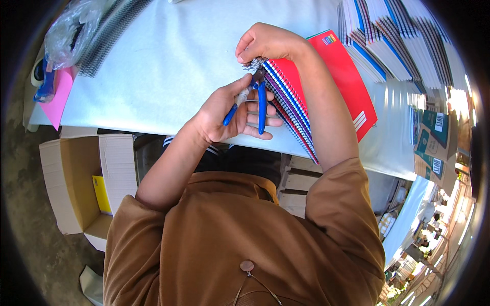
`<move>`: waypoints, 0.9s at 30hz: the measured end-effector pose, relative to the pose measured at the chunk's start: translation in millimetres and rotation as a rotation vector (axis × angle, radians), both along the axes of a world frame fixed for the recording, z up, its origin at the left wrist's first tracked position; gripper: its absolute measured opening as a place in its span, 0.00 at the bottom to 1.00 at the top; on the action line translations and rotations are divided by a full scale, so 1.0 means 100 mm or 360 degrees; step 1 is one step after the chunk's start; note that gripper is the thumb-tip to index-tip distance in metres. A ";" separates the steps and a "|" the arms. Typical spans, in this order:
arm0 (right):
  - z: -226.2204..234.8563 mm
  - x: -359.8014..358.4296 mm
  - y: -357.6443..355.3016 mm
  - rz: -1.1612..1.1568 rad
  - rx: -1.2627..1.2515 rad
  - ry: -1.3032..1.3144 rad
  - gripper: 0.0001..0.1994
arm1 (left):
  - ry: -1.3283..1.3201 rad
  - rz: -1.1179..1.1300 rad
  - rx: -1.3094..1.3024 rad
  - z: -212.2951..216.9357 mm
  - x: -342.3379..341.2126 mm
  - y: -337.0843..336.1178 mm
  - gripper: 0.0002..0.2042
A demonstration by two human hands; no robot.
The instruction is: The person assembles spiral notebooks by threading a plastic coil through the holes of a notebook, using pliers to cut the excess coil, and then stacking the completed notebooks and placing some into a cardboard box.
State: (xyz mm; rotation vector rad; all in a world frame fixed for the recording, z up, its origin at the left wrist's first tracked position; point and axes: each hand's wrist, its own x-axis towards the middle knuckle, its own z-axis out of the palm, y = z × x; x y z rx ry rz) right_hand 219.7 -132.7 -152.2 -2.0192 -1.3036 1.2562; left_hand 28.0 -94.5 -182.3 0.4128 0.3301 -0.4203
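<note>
My left hand holds blue-handled cutting pliers across its palm, the thumb over them and the fingers stretched out beneath the spread handles. Just above the plier jaws, my right hand is closed, its fingertips pinched at a small tangle of dark wire. Under my right forearm lies a fanned stack of spiral-bound notebooks with a red cover on top. Their coil bindings in blue, purple and red face my left hand, and the corner nearest the wire is close to the pliers.
Stacks of bound notebooks stand at the far right of the pale table. Long dark binding coils, a plastic bag and pink paper lie at the left. An open cardboard box sits below, with printed cartons at the right.
</note>
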 end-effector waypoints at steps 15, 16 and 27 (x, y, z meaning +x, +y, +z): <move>-0.01 0.02 -0.01 -0.0039 -0.0001 0.0061 0.15 | 0.0036 -0.0041 0.0094 0.00 -0.07 0.03 0.30; -0.02 0.03 -0.01 -0.0051 0.0001 0.0068 0.15 | 0.0035 -0.0040 0.0093 0.01 -0.05 0.02 0.30; -0.04 0.04 -0.02 -0.0064 0.0021 0.0058 0.14 | -0.0087 0.0004 0.0365 -0.09 -0.11 -0.09 0.28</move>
